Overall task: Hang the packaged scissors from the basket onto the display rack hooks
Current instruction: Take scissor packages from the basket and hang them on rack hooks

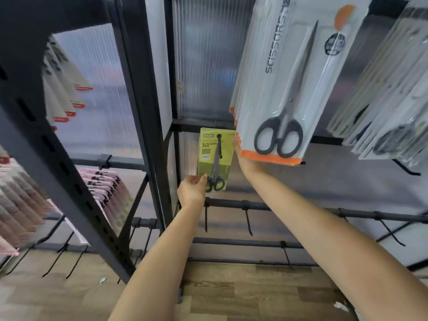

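Left fingers: the left hand [191,190] is curling round the lower left edge of the green scissors pack [215,158], its thumb pressing the front of the card beside the black handles.
Right fingers: the right hand [245,158] is reaching up on the pack's right side, but its fingers are going out of sight behind the stack of white scissors packs [278,89], so I cannot tell how far they are opening or whether they are gripping anything.
Green pack: it is hanging upright at the middle of the rack, against the ribbed back panel [203,66], with a black hook [220,145] showing through the hole near its top.
Step in hand: judging from the hook already through the hole, the person is seating this pack on its hook, steadying the bottom with the left hand.
Next move: it is likely calling for sliding the pack back along the hook until it is hanging free, then letting go with both hands and going for another pack.
Basket: it is not showing in this view.
White packs: they are hanging in a thick row just right of and above the green pack, nearest the camera.
Lower rails: bare black hooks [249,222] are sticking out from the rail [231,202] below the left hand.
Left bay: pink packs [104,181] are hanging there.
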Demonstrator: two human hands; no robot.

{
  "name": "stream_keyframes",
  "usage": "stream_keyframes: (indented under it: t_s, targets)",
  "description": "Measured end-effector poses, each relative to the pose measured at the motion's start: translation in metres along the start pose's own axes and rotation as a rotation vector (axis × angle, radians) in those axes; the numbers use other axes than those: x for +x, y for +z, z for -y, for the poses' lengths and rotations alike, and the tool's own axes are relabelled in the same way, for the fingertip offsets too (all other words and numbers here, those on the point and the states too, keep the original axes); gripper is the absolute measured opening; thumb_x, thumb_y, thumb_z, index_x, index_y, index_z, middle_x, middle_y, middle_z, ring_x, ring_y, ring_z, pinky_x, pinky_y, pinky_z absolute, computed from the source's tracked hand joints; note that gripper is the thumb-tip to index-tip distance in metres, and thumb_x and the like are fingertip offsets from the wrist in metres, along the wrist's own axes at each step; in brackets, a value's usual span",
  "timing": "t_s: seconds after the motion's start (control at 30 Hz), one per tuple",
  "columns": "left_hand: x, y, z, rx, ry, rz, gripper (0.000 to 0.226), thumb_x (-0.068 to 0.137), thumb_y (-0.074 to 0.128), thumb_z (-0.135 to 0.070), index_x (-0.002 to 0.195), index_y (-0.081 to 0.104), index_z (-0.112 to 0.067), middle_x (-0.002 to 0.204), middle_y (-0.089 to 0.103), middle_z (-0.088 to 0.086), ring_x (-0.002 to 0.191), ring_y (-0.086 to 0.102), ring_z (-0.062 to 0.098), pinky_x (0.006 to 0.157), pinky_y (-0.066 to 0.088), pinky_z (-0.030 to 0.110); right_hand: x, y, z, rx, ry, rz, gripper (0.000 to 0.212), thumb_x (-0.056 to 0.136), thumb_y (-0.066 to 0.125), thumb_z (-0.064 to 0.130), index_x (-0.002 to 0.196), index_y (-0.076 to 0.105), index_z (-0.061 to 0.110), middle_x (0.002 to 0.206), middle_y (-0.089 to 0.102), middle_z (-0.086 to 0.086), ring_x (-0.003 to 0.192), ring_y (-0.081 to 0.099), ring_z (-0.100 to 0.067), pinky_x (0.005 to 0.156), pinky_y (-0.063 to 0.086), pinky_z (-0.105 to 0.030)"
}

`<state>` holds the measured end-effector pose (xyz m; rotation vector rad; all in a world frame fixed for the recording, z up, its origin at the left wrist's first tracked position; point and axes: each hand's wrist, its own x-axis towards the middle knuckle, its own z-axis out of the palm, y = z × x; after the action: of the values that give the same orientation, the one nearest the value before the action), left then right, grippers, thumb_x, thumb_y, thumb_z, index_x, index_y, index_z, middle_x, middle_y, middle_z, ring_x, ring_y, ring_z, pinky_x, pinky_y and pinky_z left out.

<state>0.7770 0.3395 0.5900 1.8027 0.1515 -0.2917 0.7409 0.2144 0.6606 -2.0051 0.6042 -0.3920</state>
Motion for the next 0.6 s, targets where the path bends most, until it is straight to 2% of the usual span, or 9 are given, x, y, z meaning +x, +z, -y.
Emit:
stream_keyframes:
  t_s: [0.03,0.07,0.1,0.2,0.23,0.3,0.4,0.5,0.6]
  targets:
    - [-0.003,0.000,-0.002,0.026,0.008,-0.019,0.039,0.092,0.060,-0.031,0.124,0.054,-0.009,0.116,0.061,0.007,0.093,0.053,0.016,0.079,0.041,0.027,-0.004,-0.002,0.005,0.020,0.025,-0.097,0.024,0.102,0.036,0.029,0.101,0.052,0.011,0.095,0.049,-0.004,0.094,0.051,-0.017,0.083,0.045,-0.018]
    - [-0.006,-0.001,-0.004,0.064,0.027,-0.038,0.042,0.092,0.059,-0.030,0.128,0.051,-0.010,0.119,0.059,0.007,0.097,0.055,0.018,0.079,0.042,0.028,0.001,0.000,-0.001,0.103,0.059,-0.031,0.022,0.102,0.034,0.028,0.088,0.047,0.017,0.090,0.045,-0.001,0.091,0.051,-0.015,0.081,0.045,-0.017]
    - [-0.010,-0.003,-0.006,0.110,0.064,-0.060,0.043,0.093,0.059,-0.029,0.130,0.048,-0.011,0.122,0.056,0.007,0.102,0.056,0.021,0.080,0.044,0.030,-0.006,-0.003,0.006,0.012,-0.011,-0.008,0.021,0.102,0.035,0.028,0.084,0.044,0.020,0.091,0.044,0.001,0.094,0.051,-0.015,0.084,0.045,-0.019]
    - [-0.024,-0.008,-0.011,0.379,0.308,-0.144,0.037,0.094,0.056,-0.025,0.127,0.048,-0.010,0.126,0.050,0.008,0.111,0.052,0.024,0.086,0.046,0.036,-0.020,-0.008,0.003,0.162,-0.071,-0.075,0.006,0.100,0.044,0.026,0.100,0.049,0.023,0.094,0.054,0.007,0.094,0.053,-0.014,0.078,0.044,-0.018]
    - [-0.029,-0.010,-0.013,0.501,0.418,-0.159,0.035,0.094,0.054,-0.024,0.126,0.050,-0.008,0.125,0.050,0.009,0.112,0.050,0.025,0.088,0.045,0.037,-0.025,-0.011,-0.001,0.105,-0.116,-0.108,0.010,0.099,0.046,0.027,0.104,0.052,0.020,0.095,0.058,0.004,0.093,0.056,-0.018,0.078,0.047,-0.024]
    - [-0.040,-0.012,-0.015,0.686,0.637,-0.133,0.031,0.094,0.053,-0.020,0.120,0.053,-0.005,0.122,0.052,0.012,0.111,0.047,0.029,0.088,0.042,0.038,-0.040,-0.020,-0.009,-0.164,-0.164,-0.117,0.027,0.100,0.042,0.032,0.112,0.053,0.010,0.103,0.062,-0.010,0.092,0.059,-0.027,0.077,0.051,-0.039]
    - [-0.064,-0.009,-0.017,0.803,0.829,-0.060,0.023,0.093,0.054,-0.018,0.108,0.058,-0.001,0.113,0.057,0.016,0.104,0.051,0.033,0.084,0.041,0.041,-0.062,-0.035,-0.023,-0.555,-0.268,-0.132,0.037,0.101,0.037,0.032,0.131,0.044,0.012,0.120,0.057,-0.011,0.098,0.058,-0.026,0.068,0.040,-0.028]
    - [-0.088,-0.002,-0.019,0.903,0.878,0.022,0.031,0.094,0.050,-0.024,0.117,0.055,-0.004,0.126,0.054,0.014,0.117,0.047,0.032,0.095,0.038,0.040,-0.090,-0.053,-0.033,-0.731,-0.322,-0.124,0.047,0.100,0.038,0.033,0.141,0.037,0.010,0.134,0.050,-0.010,0.118,0.051,-0.027,0.089,0.043,-0.032]
    - [-0.113,0.011,-0.020,0.956,0.904,0.115,0.043,0.097,0.045,-0.028,0.133,0.046,-0.005,0.146,0.039,0.015,0.135,0.033,0.032,0.110,0.027,0.039,-0.122,-0.074,-0.048,-0.808,-0.323,-0.111,0.052,0.100,0.038,0.033,0.146,0.029,0.009,0.149,0.035,-0.011,0.136,0.033,-0.025,0.112,0.027,-0.037]
